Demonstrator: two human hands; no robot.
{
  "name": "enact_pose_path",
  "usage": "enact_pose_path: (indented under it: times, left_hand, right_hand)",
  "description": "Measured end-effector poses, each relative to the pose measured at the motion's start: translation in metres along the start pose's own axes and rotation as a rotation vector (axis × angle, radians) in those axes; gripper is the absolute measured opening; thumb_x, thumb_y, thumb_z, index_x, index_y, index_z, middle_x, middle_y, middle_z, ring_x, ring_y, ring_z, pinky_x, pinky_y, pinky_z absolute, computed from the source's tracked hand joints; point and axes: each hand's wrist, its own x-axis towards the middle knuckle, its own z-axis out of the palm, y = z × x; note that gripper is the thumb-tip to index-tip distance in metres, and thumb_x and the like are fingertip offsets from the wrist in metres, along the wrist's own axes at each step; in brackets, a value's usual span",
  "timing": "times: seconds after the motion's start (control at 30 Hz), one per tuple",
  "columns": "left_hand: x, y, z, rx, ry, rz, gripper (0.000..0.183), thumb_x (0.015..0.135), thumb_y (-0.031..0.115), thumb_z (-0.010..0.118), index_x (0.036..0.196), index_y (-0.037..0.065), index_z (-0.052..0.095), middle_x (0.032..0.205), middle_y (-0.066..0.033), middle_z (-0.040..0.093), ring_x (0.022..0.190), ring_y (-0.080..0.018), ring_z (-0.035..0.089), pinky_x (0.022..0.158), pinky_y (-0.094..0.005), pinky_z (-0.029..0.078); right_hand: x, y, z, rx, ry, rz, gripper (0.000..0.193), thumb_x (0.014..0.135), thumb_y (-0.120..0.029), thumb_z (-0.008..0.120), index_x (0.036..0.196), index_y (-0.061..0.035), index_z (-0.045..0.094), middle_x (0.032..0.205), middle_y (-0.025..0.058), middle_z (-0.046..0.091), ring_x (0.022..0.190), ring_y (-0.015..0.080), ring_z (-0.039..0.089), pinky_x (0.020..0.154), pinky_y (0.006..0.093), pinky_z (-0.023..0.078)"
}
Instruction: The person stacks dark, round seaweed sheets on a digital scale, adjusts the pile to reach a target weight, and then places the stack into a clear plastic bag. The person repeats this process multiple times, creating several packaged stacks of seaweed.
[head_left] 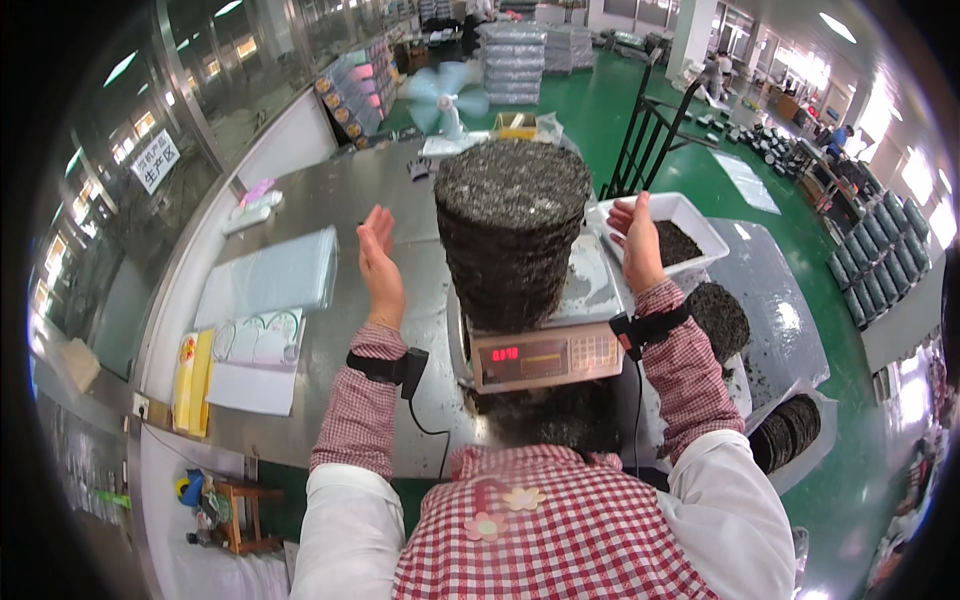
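A tall stack of dark, rough round cakes (510, 235), like pressed dried seaweed, stands on a digital scale (545, 357) with a lit red display. My left hand (382, 262) is raised to the left of the stack, fingers stretched out, apart from it and holding nothing. On the other side my right hand (638, 242) is also open and empty, between the stack and a white tray (718, 238) with dark crumbs in it. Right of my right forearm lies another dark round cake (718, 318). More cakes sit in a clear plastic bag (812, 398) at the lower right.
The metal table (410, 180) carries a blue fan (447, 100) at its far end. Clear plastic sheets (275, 275), white paper (255, 385) and a yellow packet (195, 380) lie at the left. A black hand truck (650, 140) stands beyond. Cables hang from both wrist bands.
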Motion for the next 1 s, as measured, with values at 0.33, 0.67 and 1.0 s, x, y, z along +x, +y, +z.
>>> enact_pose_path:
  times: [0.33, 0.67, 1.0]
  left_hand:
    - [-0.101, -0.124, -0.038, 0.024, -0.203, -0.806, 0.093, 0.096, 0.072, 0.030, 0.142, -0.008, 0.043, 0.142, -0.0210, 0.050, 0.133, -0.0272, 0.048, 0.114, -0.0398, 0.031]
    - [-0.102, -0.130, 0.001, 0.020, -0.120, -0.845, 0.105, 0.092, 0.078, 0.027, 0.149, -0.010, 0.027, 0.154, -0.0229, 0.034, 0.144, -0.0306, 0.032, 0.119, -0.0394, 0.020]
    - [-0.104, -0.128, 0.028, -0.170, -0.094, -0.759, 0.060, 0.105, 0.058, 0.026, 0.138, 0.014, 0.050, 0.120, -0.0003, 0.065, 0.110, -0.0133, 0.051, 0.095, -0.0267, 0.036]
  right_hand:
    - [-0.003, -0.036, 0.005, -0.036, 0.023, -0.215, 0.066, 0.103, -0.055, 0.039, 0.126, 0.0043, 0.056, 0.118, 0.0124, 0.062, 0.108, 0.0213, 0.057, 0.095, 0.0349, 0.042]
    - [-0.014, -0.125, 0.103, -0.657, -0.578, -0.912, 0.063, 0.098, -0.057, 0.048, 0.129, -0.0039, 0.061, 0.125, 0.0210, 0.062, 0.118, 0.0337, 0.058, 0.101, 0.0404, 0.044]
    - [-0.011, -0.049, 0.133, -1.476, -0.748, -0.772, 0.080, 0.092, -0.078, 0.024, 0.155, -0.0292, 0.030, 0.160, 0.0211, 0.025, 0.147, 0.0465, 0.020, 0.117, 0.0629, 0.012]
